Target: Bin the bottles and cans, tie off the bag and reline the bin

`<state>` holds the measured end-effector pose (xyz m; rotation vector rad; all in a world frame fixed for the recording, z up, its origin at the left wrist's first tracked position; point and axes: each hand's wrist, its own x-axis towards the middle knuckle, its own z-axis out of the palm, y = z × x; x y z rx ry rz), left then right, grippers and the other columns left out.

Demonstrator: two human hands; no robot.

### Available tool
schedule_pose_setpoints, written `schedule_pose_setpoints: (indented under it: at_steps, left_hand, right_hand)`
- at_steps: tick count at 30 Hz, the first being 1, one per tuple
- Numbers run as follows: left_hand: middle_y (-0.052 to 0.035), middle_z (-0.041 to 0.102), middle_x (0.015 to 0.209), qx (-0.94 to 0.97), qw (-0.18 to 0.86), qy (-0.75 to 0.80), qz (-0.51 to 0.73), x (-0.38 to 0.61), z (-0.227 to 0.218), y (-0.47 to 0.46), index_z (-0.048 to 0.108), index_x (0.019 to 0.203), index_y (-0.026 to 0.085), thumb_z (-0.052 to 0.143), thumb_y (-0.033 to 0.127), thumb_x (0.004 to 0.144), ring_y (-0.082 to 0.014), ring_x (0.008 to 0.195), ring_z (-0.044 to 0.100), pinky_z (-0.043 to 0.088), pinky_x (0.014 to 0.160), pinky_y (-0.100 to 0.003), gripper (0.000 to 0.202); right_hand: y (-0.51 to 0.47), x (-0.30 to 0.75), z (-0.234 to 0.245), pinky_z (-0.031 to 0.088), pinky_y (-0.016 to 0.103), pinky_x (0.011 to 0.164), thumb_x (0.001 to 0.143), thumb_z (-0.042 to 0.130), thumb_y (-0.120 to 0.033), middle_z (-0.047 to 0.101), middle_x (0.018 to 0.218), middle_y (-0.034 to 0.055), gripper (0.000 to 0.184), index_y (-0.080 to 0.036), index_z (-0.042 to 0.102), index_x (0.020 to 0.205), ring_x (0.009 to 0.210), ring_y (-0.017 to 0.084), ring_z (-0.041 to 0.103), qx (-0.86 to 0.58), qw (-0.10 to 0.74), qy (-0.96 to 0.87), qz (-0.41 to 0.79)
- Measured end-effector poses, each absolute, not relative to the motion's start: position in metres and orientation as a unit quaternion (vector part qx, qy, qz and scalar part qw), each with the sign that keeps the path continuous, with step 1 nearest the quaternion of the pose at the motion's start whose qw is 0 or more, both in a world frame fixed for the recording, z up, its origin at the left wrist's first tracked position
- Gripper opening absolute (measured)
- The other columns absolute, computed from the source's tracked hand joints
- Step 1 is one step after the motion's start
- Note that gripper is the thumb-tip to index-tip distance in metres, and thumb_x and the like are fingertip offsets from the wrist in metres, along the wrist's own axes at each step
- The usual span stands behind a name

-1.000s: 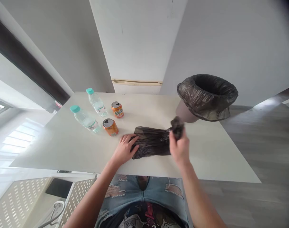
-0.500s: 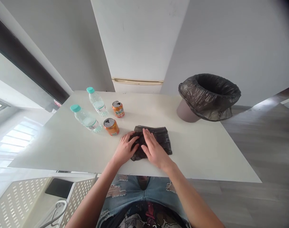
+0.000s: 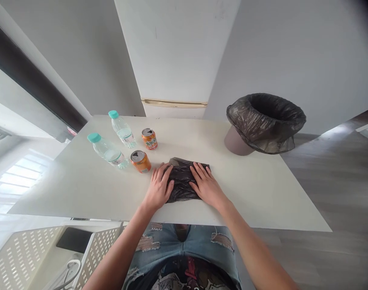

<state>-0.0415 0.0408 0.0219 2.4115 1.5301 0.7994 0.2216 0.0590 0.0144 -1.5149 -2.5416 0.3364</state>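
A black plastic bag [image 3: 182,183], folded into a creased rectangle, lies flat near the front edge of the white table. My left hand [image 3: 160,187] rests on its left side, fingers stretched out and slightly apart. Across the bag's right side lies my right hand [image 3: 206,185], palm down with fingers spread. Parts of the bag under both hands are hidden. An orange soda can [image 3: 141,161] stands just beyond my left fingertips, and a second orange can [image 3: 149,139] is behind it. Both cans have opened tabs.
Two clear plastic bottles with teal caps, a nearer bottle [image 3: 108,151] and a farther bottle [image 3: 122,129], stand left of the cans. A bin [image 3: 238,141] lined with a black bag [image 3: 264,133] stands at the table's back right. Behind the table [image 3: 256,193] is a white fridge [image 3: 178,52].
My right hand has slid right, from the middle of the bag to its right side, with its fingers now more spread. The bag's surface has shifted; my left hand stays on its left side.
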Motion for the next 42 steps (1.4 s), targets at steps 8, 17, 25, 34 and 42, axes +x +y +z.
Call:
schedule_pose_setpoints:
  at_steps: [8,17,25,34,42]
  left_hand:
    - [-0.0187,0.032,0.175,0.872,0.066,0.452,0.174,0.017,0.024,0.064,0.037,0.166,0.008,0.04,0.04,0.11,-0.0346,0.166,0.021,0.026,0.134,-0.058,0.064]
    - [-0.017,0.034,0.174,0.873,0.062,0.46,0.147,0.012,0.002,0.077,0.039,0.166,0.009,0.033,0.046,0.113,-0.0368,0.164,0.027,0.026,0.133,-0.059,0.065]
    - [-0.014,0.033,0.175,0.873,0.05,0.469,0.123,0.013,0.007,0.072,0.039,0.166,0.01,0.035,0.035,0.111,-0.0356,0.164,0.028,0.029,0.133,-0.057,0.061]
    - [-0.0156,0.032,0.176,0.884,0.042,0.453,0.109,0.011,0.013,0.073,0.031,0.168,0.006,0.04,0.038,0.112,-0.0366,0.164,0.026,0.03,0.132,-0.058,0.065]
    - [-0.0144,0.065,0.138,0.851,0.033,0.491,0.182,-0.019,0.047,0.027,0.068,0.132,0.02,0.054,0.037,0.108,-0.0295,0.126,0.064,0.052,0.111,-0.05,0.033]
  right_hand:
    - [0.059,0.221,0.008,0.024,0.059,0.135,0.112,0.032,-0.045,0.018,0.18,0.0103,0.067,-0.017,0.024,0.173,0.168,0.031,0.018,-0.505,0.098,-0.853,0.086]
    - [0.059,0.22,0.01,0.022,0.056,0.137,0.112,0.031,-0.05,0.017,0.18,0.0106,0.07,-0.013,0.029,0.172,0.168,0.029,0.019,-0.509,0.095,-0.851,0.092]
    - [0.059,0.225,0.012,0.023,0.054,0.137,0.112,0.024,-0.035,0.016,0.18,0.0073,0.065,-0.015,0.021,0.174,0.168,0.026,0.017,-0.499,0.089,-0.856,0.1]
    - [0.06,0.223,0.011,0.027,0.056,0.136,0.112,0.028,-0.032,0.027,0.178,0.0105,0.061,-0.012,0.034,0.169,0.167,0.028,0.023,-0.489,0.113,-0.861,0.078]
    - [0.029,0.251,0.054,0.06,0.051,0.107,0.111,0.047,-0.036,0.067,0.141,0.0141,0.038,-0.02,0.066,0.139,0.126,0.03,0.067,-0.503,0.228,-0.825,0.121]
